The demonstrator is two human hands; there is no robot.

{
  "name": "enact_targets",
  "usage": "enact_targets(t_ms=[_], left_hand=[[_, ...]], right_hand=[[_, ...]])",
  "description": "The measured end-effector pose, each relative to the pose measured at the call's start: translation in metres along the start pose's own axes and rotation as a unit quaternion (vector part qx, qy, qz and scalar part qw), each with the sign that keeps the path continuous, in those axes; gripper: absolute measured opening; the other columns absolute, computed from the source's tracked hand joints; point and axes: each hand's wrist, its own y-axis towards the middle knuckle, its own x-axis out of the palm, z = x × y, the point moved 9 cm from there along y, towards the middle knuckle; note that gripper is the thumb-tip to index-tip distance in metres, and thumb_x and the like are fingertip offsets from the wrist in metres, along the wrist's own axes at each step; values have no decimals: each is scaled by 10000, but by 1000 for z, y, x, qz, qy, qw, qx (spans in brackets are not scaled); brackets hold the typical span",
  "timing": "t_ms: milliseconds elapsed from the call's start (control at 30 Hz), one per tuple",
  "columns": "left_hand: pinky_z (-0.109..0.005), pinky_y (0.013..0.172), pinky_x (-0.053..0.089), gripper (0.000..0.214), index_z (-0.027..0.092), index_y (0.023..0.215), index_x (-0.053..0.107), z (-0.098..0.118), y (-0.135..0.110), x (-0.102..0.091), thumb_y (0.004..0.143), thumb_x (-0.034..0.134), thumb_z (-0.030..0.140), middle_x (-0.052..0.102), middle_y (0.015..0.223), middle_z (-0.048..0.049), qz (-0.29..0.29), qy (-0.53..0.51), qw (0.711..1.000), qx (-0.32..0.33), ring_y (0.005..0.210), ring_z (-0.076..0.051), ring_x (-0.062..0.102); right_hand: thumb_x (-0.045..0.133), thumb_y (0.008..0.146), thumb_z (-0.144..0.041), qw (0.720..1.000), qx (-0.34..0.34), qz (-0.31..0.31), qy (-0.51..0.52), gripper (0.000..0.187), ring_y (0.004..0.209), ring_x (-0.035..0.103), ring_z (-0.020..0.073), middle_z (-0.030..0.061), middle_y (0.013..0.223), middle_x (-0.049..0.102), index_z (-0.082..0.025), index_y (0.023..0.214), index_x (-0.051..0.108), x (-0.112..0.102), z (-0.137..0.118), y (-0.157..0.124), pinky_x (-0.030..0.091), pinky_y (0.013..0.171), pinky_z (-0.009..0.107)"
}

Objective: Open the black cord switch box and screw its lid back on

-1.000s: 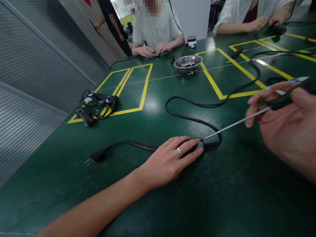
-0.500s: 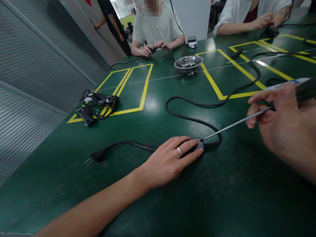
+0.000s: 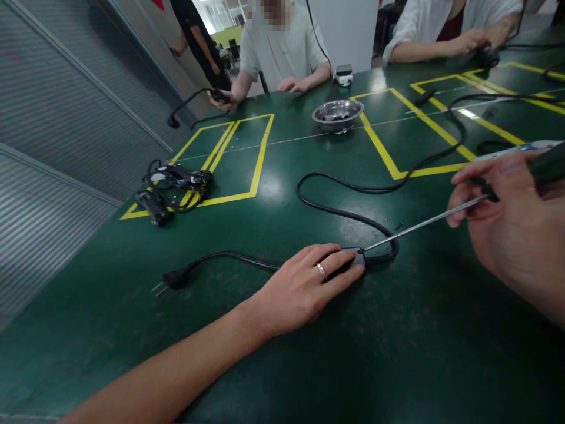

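My left hand [image 3: 304,282], a ring on one finger, grips a dark grey power adapter [image 3: 358,259] and presses it down on the green table; the fingers hide most of it. From under that hand, a short black cord leads left to a two-pin plug [image 3: 176,278]. A longer black cord [image 3: 344,213] leaves the adapter's other end and loops back and right. At the right edge, my right hand [image 3: 514,218] is closed round the dark handle of a screwdriver [image 3: 424,225]. Its thin metal shaft slopes down left, with the tip touching the adapter's end.
Dark parts with tangled cords [image 3: 179,182] lie at the left by yellow tape lines. A metal bowl [image 3: 338,115] with small things in it stands at the back. Across the table [image 3: 273,377], one person [image 3: 282,50] holds a corded device; another person [image 3: 459,35] handles something dark.
My right hand and the screwdriver handle have shifted slightly right, while the tip stays on the adapter. My left hand has not moved. The person opposite has lifted a corded device leftward.
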Motion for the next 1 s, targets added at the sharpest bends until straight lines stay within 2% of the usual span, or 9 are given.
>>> enact_targets(t_ms=[133,233,300,500,567,733,833,900,1000], left_hand=[[-425,1019,474,433,178,1398,442,0,0,0,966,445,142,483,1427,-93,-5,1,1000,1,1274,-257,454],[-427,1016,474,436,170,1401,439,1,0,1,966,443,142,475,1433,-96,-8,2,1000,3,1276,-262,452],[-424,1008,480,433,170,1397,443,0,0,0,966,437,134,477,1431,-95,-6,2,1000,3,1276,-262,452],[-433,1074,442,471,181,1408,429,-13,4,3,945,436,93,448,1453,-90,-11,-2,1000,-20,1314,-258,423],[-431,1095,427,469,187,1407,429,-16,4,4,948,430,95,443,1457,-87,-12,-12,1000,-26,1328,-252,412],[-432,1119,411,485,200,1411,426,-17,3,4,942,412,74,433,1472,-70,-14,-31,999,-28,1357,-243,385],[-437,1129,403,501,197,1414,422,-18,3,4,934,403,56,430,1481,-64,-21,-40,999,-22,1368,-239,377],[-444,1126,407,499,197,1415,421,-18,3,5,936,397,59,432,1483,-62,-24,-43,999,-19,1368,-240,379],[-445,1125,409,492,202,1419,418,-20,3,5,945,391,72,425,1491,-54,-27,-44,998,-17,1368,-240,379]], right_hand=[[576,858,-346,999,31,4,41,136,480,554,161,27,763,642,-212,876,593,-3,8,1,405,333,302],[476,830,-288,991,81,-11,105,259,554,587,186,67,824,662,-188,1018,625,-3,16,0,410,357,309],[451,809,-259,990,82,-16,115,314,552,582,183,87,843,664,-157,1036,643,-3,15,1,399,360,312],[634,817,-238,1000,11,16,15,55,511,548,134,25,781,620,-183,818,630,-5,0,4,391,368,288],[667,809,-266,1000,8,24,-7,115,488,534,125,9,757,618,-198,764,586,-5,-1,4,396,360,285],[568,847,-300,997,51,3,53,101,517,567,160,33,771,656,-207,883,585,-4,8,4,408,345,296],[497,788,-202,991,68,-26,113,221,555,588,180,61,811,670,-179,973,617,-2,11,5,407,352,308],[526,766,-150,994,52,-26,89,208,591,599,182,65,819,665,-168,945,629,-1,7,5,405,363,301],[628,784,-170,999,24,-7,23,58,664,615,188,43,783,629,-189,835,608,-1,1,4,411,371,279]])
